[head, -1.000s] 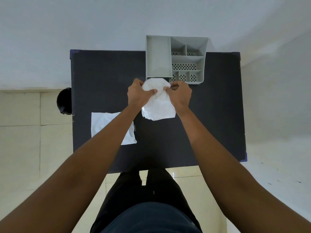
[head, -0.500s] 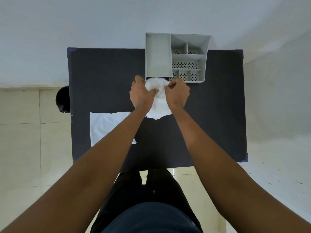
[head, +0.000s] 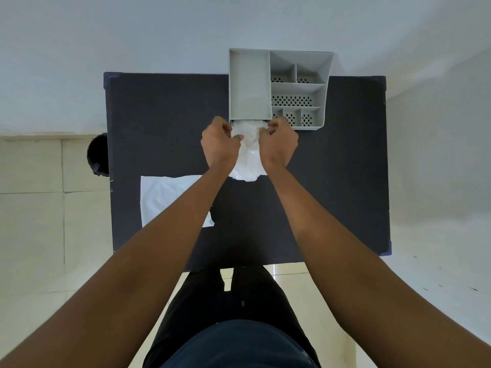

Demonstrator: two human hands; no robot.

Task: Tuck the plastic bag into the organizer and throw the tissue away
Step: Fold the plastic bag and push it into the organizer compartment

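A crumpled white plastic bag lies between my hands on the dark table. Its upper end sits at the near opening of the grey organizer's long left compartment. My left hand grips the bag's left side and my right hand grips its right side, both with fingers closed on it. A flat white tissue lies on the table's left part, partly hidden under my left forearm.
The organizer has several small perforated compartments on its right side and overhangs the table's far edge. A black round bin stands on the floor beside the table's left edge. My legs show below the near edge.
Both hands have pushed the bag away from me toward the organizer; its upper end has reached the long compartment's opening and less of the bag shows below my hands.
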